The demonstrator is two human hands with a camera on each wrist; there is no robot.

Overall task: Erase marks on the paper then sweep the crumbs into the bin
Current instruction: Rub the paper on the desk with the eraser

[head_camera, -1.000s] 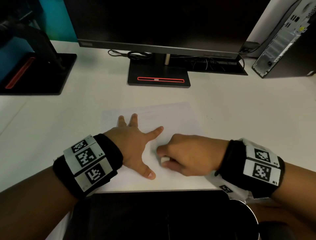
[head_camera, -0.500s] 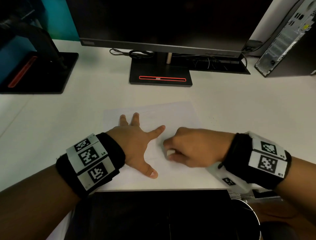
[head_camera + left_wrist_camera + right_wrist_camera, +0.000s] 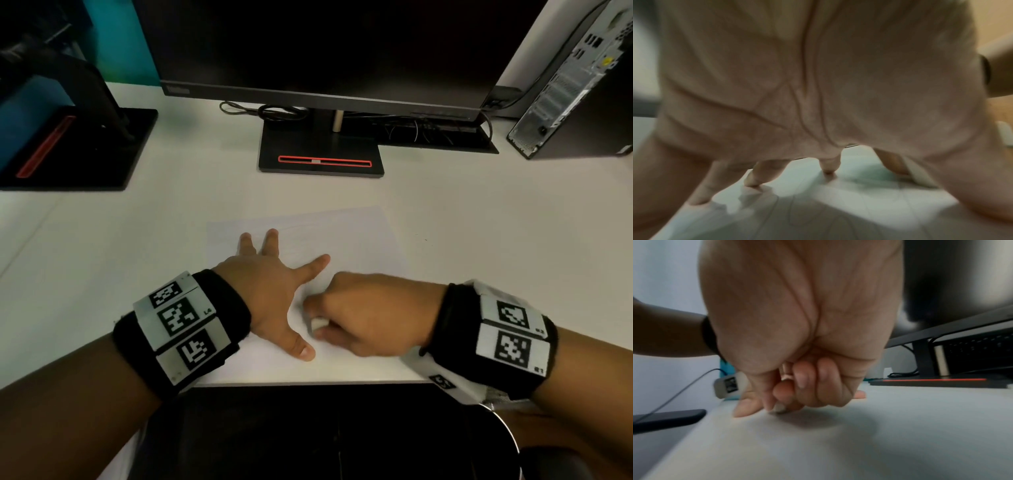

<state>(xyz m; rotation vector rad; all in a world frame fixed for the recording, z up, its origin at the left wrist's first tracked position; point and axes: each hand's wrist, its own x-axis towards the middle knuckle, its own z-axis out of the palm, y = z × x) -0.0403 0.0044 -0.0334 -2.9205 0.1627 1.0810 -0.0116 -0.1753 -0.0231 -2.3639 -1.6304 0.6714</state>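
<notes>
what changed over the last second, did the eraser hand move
The right hand with the eraser slid right and away half a second ago, and is now back near the left thumb. The left hand stays spread flat on the paper.

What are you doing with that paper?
A person is rubbing out marks. The left hand lies flat with spread fingers on the paper, holding it down on the white desk. The right hand pinches a small white eraser against the sheet. No bin or crumbs can be made out.
</notes>
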